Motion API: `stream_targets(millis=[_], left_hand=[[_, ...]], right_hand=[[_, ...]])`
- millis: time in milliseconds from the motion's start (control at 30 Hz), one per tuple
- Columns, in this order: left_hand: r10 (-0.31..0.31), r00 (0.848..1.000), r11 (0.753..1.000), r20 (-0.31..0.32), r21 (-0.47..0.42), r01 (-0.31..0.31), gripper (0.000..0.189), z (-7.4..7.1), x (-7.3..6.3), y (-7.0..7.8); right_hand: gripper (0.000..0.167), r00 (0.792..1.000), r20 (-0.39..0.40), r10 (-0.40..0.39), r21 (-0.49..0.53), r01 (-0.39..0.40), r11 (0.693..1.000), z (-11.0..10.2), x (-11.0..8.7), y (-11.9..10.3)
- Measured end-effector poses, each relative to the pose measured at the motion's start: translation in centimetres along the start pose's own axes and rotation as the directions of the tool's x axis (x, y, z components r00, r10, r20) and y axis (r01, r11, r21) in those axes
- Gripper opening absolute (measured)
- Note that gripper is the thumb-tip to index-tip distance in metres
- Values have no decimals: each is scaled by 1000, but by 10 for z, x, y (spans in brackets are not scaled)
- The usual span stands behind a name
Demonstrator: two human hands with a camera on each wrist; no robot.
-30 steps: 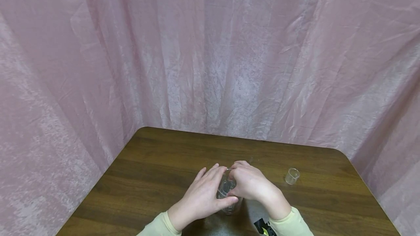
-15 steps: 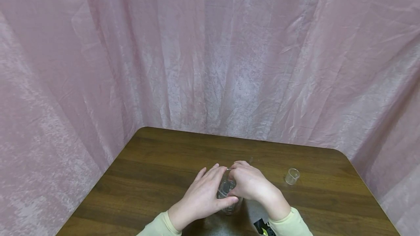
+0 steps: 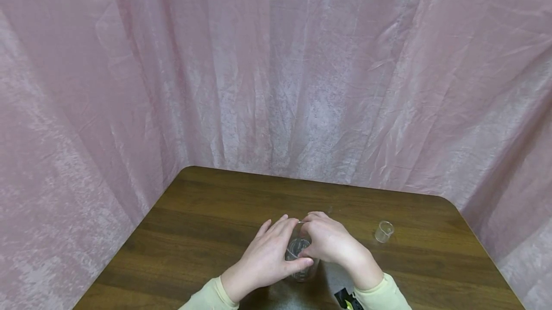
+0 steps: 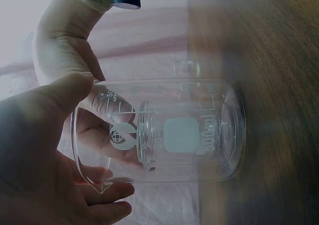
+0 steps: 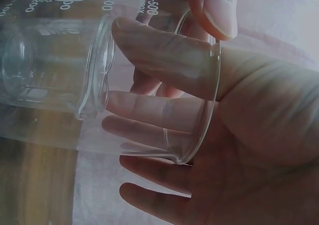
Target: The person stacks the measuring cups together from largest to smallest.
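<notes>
The person wears a close-fitting, pale yellow-green fabric sleeve [image 3: 210,295] on the left arm, with a narrow hemmed cuff, and a matching pale yellow-green right sleeve [image 3: 385,294]. At its near left edge sits an angular black device [image 3: 343,296] with a bright yellow patch. The left hand [image 3: 265,258] is bare, its thumbnail [image 5: 219,12] smooth and rounded; the right hand [image 3: 329,239] is bare too.

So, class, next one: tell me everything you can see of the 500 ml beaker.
The 500 ml beaker is clear, apparently glass, cylindrical, with a pouring spout, white volume marks and a blank white patch. It stands upright on the wood-grain table, a smaller beaker inside. The left hand holds its rim; the right hand has fingers inside.
</notes>
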State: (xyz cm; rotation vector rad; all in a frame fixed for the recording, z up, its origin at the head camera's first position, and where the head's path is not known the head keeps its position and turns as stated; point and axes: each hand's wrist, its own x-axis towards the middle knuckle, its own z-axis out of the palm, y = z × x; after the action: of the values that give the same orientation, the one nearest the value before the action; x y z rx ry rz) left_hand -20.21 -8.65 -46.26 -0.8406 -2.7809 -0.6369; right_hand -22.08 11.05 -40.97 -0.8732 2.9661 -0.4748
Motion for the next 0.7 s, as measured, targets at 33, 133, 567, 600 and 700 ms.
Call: stream_targets(millis=[33,133,567,600,700], left_hand=[[0,1000,1000,1,-2,0,88,0,0,0],[0,1000,1000,1,-7,0,87,-1,0,1],[0,1000,1000,10,-25,0,88,-1,-1,0],[0,1000,1000,9,-27,0,89,-1,-2,1],[-5,1000,999,16,-31,5,90,-1,-2,1]], right_hand=[[30,1000,-2,-1,4,1,1000,0,0,0],[28,1000,-4,-4,21,4,1000,-1,-2,1],[39,999,-51,-10,85,14,996,-3,-10,6],[40,998,-57,-11,87,16,996,-3,-11,6],[42,997,-79,-15,85,22,996,-4,-13,6]])
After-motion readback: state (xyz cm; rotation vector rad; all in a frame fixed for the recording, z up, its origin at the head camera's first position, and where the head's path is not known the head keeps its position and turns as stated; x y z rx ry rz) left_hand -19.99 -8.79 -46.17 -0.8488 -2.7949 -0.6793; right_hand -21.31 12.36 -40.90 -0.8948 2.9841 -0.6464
